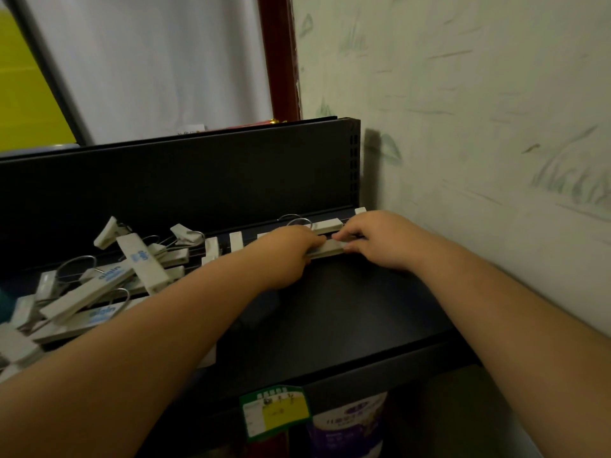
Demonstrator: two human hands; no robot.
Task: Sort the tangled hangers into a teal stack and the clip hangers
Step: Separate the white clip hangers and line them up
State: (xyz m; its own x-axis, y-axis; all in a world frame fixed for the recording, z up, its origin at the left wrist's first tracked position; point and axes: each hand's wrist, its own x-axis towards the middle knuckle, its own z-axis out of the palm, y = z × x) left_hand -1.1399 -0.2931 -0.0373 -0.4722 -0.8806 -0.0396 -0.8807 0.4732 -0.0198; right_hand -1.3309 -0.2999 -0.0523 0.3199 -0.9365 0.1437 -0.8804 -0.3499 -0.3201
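Clip hanger [325,247], white, lying flat just right of frame centre on the dark shelf [347,309], close to its back panel. Gripped at its left end by the left hand [291,252], fingers curled over the bar; pinched at its right end by the right hand [380,239], fingertips [342,238] meeting the bar's top edge. Just behind, near the back panel, a row of more white clip hangers [327,224] with wire hooks, lined up side by side. Farther out, at the left of the frame, a tangled heap of clip hangers [109,282], some with blue lettering, clips tilted at all angles. At the far left edge, a sliver of something teal [5,305], too cut off to identify. At the bottom centre, on the shelf's front lip, a green and yellow price tag [274,411]. Along the right of the frame, a pale scuffed wall [463,127].
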